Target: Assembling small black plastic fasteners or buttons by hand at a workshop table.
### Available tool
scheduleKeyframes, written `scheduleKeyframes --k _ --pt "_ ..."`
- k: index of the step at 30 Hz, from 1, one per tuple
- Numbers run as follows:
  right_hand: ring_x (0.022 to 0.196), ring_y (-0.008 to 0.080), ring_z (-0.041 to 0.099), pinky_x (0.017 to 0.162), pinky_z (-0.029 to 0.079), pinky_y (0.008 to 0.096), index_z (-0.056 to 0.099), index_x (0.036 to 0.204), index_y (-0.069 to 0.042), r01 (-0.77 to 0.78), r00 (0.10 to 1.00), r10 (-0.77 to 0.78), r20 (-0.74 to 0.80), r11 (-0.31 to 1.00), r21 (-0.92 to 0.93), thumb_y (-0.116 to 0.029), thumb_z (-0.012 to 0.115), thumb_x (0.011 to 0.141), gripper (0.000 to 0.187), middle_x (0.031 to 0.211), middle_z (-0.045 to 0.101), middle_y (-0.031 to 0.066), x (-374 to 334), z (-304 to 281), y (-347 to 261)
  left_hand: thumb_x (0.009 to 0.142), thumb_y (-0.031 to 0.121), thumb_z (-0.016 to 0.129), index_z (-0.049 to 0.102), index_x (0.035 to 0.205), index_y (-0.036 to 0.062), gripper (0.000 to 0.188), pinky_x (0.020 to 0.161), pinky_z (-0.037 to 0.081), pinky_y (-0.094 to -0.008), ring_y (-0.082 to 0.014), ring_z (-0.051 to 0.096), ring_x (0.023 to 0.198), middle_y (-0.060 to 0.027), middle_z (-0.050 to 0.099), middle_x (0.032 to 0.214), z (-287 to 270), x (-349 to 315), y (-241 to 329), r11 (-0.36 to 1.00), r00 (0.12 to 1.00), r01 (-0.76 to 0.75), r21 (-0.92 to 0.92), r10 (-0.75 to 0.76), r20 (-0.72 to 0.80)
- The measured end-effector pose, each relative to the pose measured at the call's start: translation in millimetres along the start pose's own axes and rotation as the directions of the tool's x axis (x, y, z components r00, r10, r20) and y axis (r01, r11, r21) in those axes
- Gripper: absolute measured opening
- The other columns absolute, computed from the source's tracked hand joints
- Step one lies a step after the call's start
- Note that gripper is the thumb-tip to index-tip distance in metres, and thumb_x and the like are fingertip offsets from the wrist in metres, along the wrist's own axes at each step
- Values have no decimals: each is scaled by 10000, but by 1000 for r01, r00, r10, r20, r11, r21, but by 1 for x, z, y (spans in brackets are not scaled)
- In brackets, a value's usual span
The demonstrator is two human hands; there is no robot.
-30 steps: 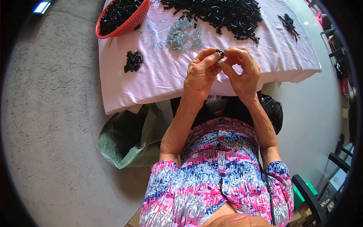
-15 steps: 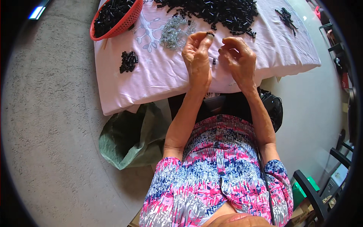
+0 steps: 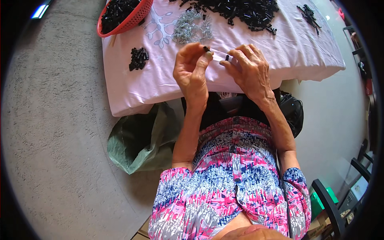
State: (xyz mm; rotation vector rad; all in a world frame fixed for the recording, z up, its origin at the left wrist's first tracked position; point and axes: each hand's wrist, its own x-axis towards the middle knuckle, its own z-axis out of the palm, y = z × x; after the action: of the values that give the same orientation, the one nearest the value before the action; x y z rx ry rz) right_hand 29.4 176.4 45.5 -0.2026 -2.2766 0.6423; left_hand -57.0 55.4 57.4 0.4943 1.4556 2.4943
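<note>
The left hand [image 3: 191, 74] is pinching a small black piece [image 3: 206, 49] between its thumb and the finger next to it. The piece is sticking up a little past the tips. The right hand [image 3: 252, 70] is bending over the near side of the pink cloth [image 3: 160, 82], with its thumb and pointing finger on two sides of a second piece [image 3: 227, 58], also black. I cannot tell if those tips are squeezing it or only touching it, or if it is lifting off the cloth. The two hands are staying apart, with the second piece sitting between them, close to the right one.

To do this well, the right hand should be using just its tips, one on each side, so the tiny thing is not slipping or rolling. The left hand should be squeezing softly and keeping its piece in plain sight.

A small black heap [image 3: 138, 59] is lying on the left, apart from the hands. A shiny grey heap [image 3: 188, 30] is lying just past the left hand, a big black heap [image 3: 240, 10] is spreading at the far side, and a red basket [image 3: 129, 24] is holding more black bits at the far left.
</note>
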Motion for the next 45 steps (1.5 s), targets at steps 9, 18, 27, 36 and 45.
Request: scheduleKeyframes --k 9,18,27,36,45 --pt "912 277 574 799 472 406 663 924 -29 10 1000 -10 5 997 -80 -46 677 774 151 935 605 83 -7 10 -9 822 -104 664 615 1058 1 264 806 502 -221 -91 615 877 -40 645 975 -20 -30 13 959 999 -35 282 26 36" --pt "872 293 581 753 487 409 649 968 -15 169 986 -169 -11 986 -7 12 685 740 232 956 623 100 -10 13 4 829 -102 638 629 1013 -15 204 800 503 -225 -85 606 891 -27 598 1009 -31 -33 3 969 993 -34 245 4 121" --pt "777 165 662 633 561 275 658 949 76 -230 951 308 4 704 672 95 667 802 149 953 652 111 -17 -15 -13 929 48 602 623 1075 -12 160 730 555 -275 -168 675 800 -130 687 918 -28 -38 16 969 959 248 -18 -243 148" --pt "819 172 661 695 562 270 658 1009 74 -476 849 369 378 224 850 72 637 835 176 961 664 113 -26 -20 -16 914 30 613 620 1084 -26 180 711 551 -263 -162 673 783 -130 694 922 -30 -46 11 910 903 397 -116 -366 223" --pt "751 140 653 670 551 244 657 988 63 -439 865 356 354 193 878 62 649 845 143 918 678 112 -32 -18 -18 898 -3 613 614 1076 -28 180 703 544 -260 -168 663 774 -138 688 919 -29 -52 11 923 889 384 -19 -364 276"
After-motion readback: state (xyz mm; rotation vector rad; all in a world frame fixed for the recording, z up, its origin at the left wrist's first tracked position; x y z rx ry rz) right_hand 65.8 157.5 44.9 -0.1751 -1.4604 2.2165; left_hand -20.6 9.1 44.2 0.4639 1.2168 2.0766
